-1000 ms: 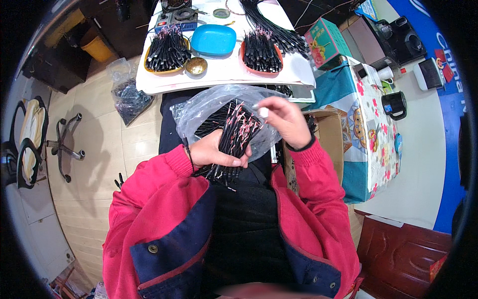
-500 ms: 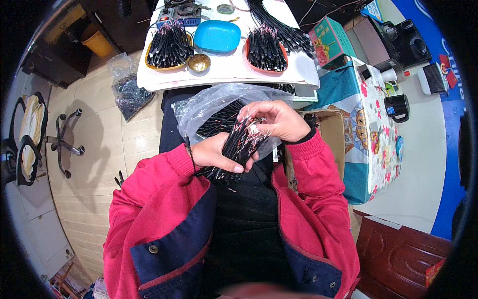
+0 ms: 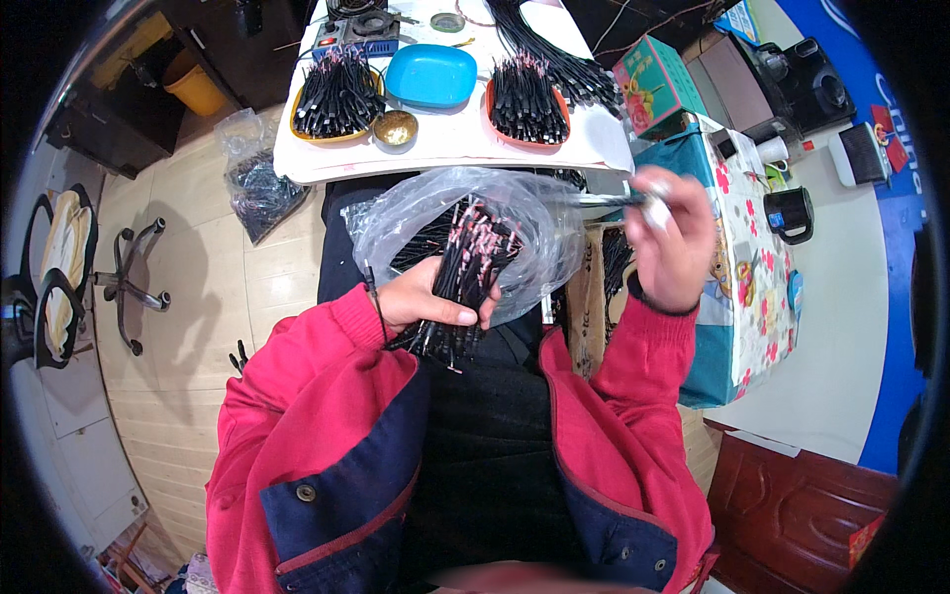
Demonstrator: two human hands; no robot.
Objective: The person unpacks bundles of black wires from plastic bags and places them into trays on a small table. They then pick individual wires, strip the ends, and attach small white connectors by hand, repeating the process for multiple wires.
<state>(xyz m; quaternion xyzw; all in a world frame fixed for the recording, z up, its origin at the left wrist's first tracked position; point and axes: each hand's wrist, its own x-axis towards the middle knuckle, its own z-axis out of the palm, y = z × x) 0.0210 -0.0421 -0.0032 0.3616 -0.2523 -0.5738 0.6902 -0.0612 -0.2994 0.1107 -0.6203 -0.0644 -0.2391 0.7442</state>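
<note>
A thick bundle of short black cables [image 3: 470,267] with pinkish stripped wire ends is gripped in my left hand [image 3: 416,295], thumb across its front. Below and behind it, a clear plastic bag [image 3: 549,233] lies open on my lap with more black cables [image 3: 421,247] inside. My right hand [image 3: 675,238] is raised to the right of the bag, smeared by motion. Between its fingertips is a thin black cable [image 3: 618,200], blurred and pointing left toward the bag. Something white shows at the fingers, too smeared to name.
On the white table [image 3: 435,158], black cables fill a yellow tray [image 3: 341,137] and an orange tray [image 3: 529,145]. A blue tray [image 3: 430,75] and small metal bowl [image 3: 396,128] stand between them. A cardboard box [image 3: 594,297] sits right of my lap; a filled bag [image 3: 262,198] lies on the floor.
My right hand has left the bundle and swung right and slightly up, with a black cable in its fingers. My left hand keeps the bundle at nearly the same place.
</note>
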